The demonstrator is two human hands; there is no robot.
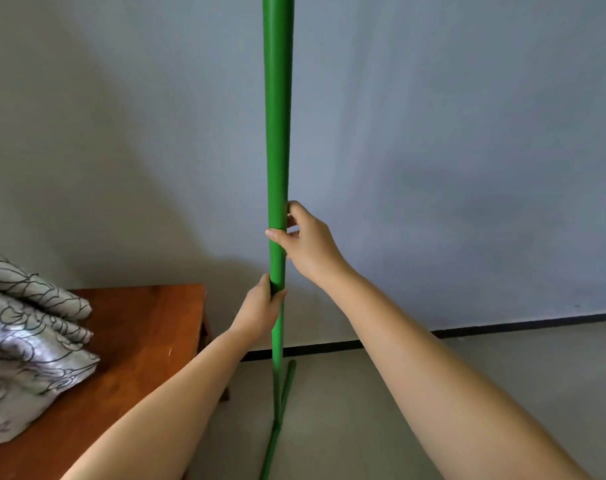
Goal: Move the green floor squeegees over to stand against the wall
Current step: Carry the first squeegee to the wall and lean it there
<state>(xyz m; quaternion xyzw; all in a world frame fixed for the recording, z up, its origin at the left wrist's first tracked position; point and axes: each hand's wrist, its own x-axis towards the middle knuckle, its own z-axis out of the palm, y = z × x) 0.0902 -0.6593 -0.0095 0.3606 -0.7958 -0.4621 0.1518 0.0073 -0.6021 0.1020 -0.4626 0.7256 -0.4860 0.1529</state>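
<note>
— What blocks me on the left?
— The wooden table point(139, 341) with folded bedding point(28, 341) stands just beside the squeegee handle point(277, 150), crowding my left hand point(260, 311).
— And on the right?
— Bare floor point(502, 375) and wall point(450, 168); my right hand point(308, 242) passes freely there.

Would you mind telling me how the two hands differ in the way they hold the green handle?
The right hand sits higher on the green handle, the left hand lower. The right hand's fingertips pinch from the right side; the left hand wraps round from the left. Both grip the same upright handle.
</note>
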